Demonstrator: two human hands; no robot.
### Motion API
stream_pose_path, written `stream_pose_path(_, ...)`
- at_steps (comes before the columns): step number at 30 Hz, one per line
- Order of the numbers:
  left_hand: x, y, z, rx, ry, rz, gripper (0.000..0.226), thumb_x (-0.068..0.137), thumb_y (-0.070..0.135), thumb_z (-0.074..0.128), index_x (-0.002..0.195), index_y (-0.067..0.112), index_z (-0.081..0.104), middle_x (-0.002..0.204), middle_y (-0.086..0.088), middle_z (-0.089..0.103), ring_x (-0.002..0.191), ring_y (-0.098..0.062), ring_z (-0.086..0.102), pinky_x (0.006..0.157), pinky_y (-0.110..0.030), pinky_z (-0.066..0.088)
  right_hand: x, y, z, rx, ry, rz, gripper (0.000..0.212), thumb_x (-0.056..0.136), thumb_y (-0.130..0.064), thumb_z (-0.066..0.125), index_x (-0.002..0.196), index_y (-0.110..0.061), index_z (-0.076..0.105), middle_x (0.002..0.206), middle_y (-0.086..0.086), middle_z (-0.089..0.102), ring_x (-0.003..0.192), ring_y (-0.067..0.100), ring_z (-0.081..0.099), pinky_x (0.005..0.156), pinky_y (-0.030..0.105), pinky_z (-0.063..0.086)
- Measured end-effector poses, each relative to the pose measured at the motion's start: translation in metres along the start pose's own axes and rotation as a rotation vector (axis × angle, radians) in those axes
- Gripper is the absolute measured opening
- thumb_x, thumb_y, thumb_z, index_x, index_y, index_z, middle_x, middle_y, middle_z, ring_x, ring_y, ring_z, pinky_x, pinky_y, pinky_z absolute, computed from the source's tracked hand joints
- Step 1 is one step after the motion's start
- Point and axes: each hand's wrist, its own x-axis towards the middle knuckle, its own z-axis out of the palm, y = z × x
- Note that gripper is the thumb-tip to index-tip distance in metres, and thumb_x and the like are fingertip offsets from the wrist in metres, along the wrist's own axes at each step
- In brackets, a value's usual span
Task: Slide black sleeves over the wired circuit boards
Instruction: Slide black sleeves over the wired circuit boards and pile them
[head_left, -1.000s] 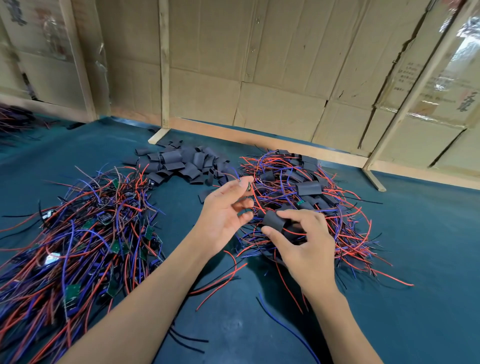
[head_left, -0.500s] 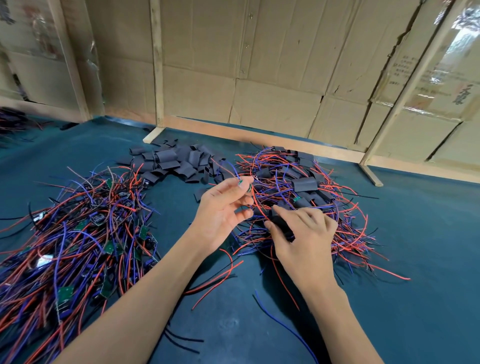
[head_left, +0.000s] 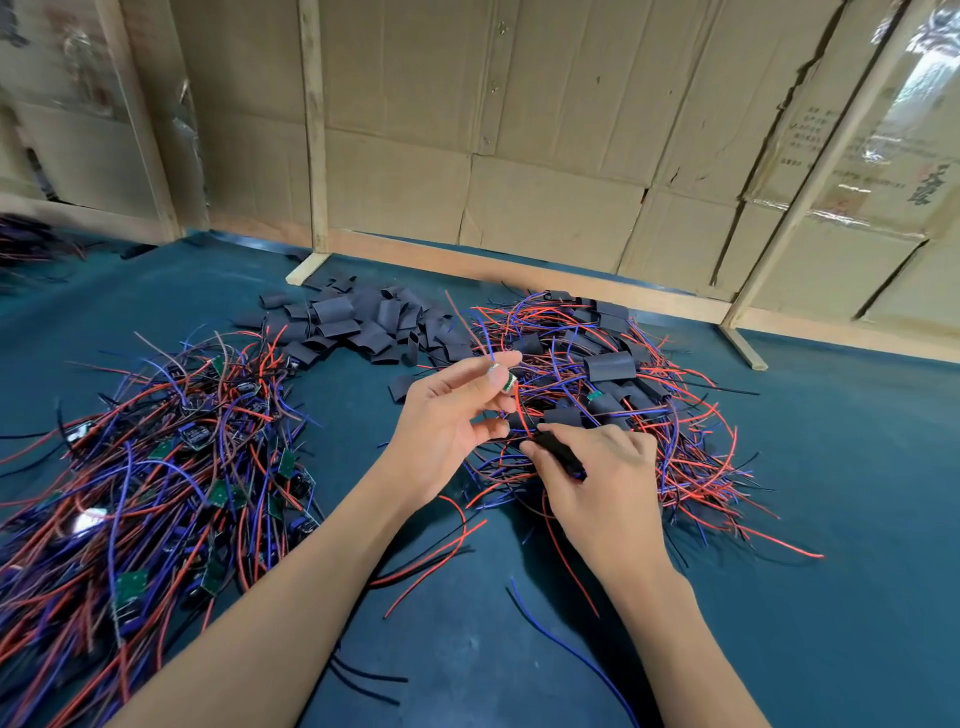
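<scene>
A dark teal mat with a fine, felt-like nap and a few pale scuffs covers the work surface. Nearest the camera, loose strands of red, blue and black wire lie on it between the two bare forearms.

The right hand rests low over the right-hand wire heap, thumb and curled fingers pinching a flat, matte black sleeve. Just beside it, the left hand is raised with the palm turned inward; its fingertips pinch a small green circuit board, whose thin blue and red leads run up and down from the grip. The other fingers are loosely bent.

To the left spreads a broad, tangled heap of bare boards: green rectangular boards among glossy red, purple-blue and black leads. To the right, beyond the hands, lies a rounder heap of sleeved boards, with black tube sections showing among the same coloured wires. Between the two, farther back, sits a pile of empty sleeves, short flattened tubes with a dull rubbery finish, some open at the ends.

At the far edge, a pale wooden frame of slim upright battens and a low rail stands on the mat. Behind it is a cardboard wall, brown, creased and torn at the seams, with printed characters and shiny tape on the right.
</scene>
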Motion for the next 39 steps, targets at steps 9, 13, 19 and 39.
stream_pose_path(9,-0.0021,-0.0055,-0.0008,0.14,-0.094,0.037,0.03,0.09,0.01,0.063,0.118,0.003,0.072,0.085,-0.01,0.062,0.079,-0.022,0.056,0.062,-0.029,0.044,-0.0014,-0.0036,-0.0025,0.419,-0.1,0.169,0.021,0.091,-0.037,0.071,0.109,-0.027,0.075,0.089,-0.024,0.071,0.076,0.007,0.067,0.071,0.012,0.046)
stream_pose_path(13,-0.0027,-0.0059,-0.0018,0.126,-0.112,0.044,0.03,0.092,0.008,0.064,0.12,0.001,0.069,0.086,-0.009,0.062,0.079,-0.02,0.056,0.062,-0.028,0.045,-0.0009,-0.0047,-0.0007,0.43,-0.136,0.219,0.036,0.082,-0.029,0.084,0.115,-0.03,0.072,0.099,-0.016,0.071,0.087,0.005,0.065,0.077,0.008,0.044)
stream_pose_path(19,-0.0028,-0.0068,-0.0017,0.147,-0.129,0.049,0.029,0.089,0.011,0.064,0.117,0.007,0.073,0.088,-0.01,0.067,0.08,-0.02,0.056,0.062,-0.028,0.044,-0.0026,-0.0035,0.003,0.405,-0.107,0.205,0.037,0.082,-0.017,0.079,0.117,-0.024,0.071,0.103,-0.016,0.069,0.09,0.003,0.065,0.082,0.013,0.047)
stream_pose_path(39,-0.0033,-0.0059,-0.0021,0.187,-0.088,0.075,0.022,0.088,0.01,0.067,0.106,0.014,0.078,0.111,-0.013,0.072,0.087,-0.017,0.063,0.067,-0.035,0.05,0.0027,-0.0082,-0.001,0.967,-0.039,0.464,0.031,0.081,-0.013,0.076,0.104,-0.033,0.075,0.102,0.002,0.074,0.084,0.025,0.073,0.08,0.046,0.059)
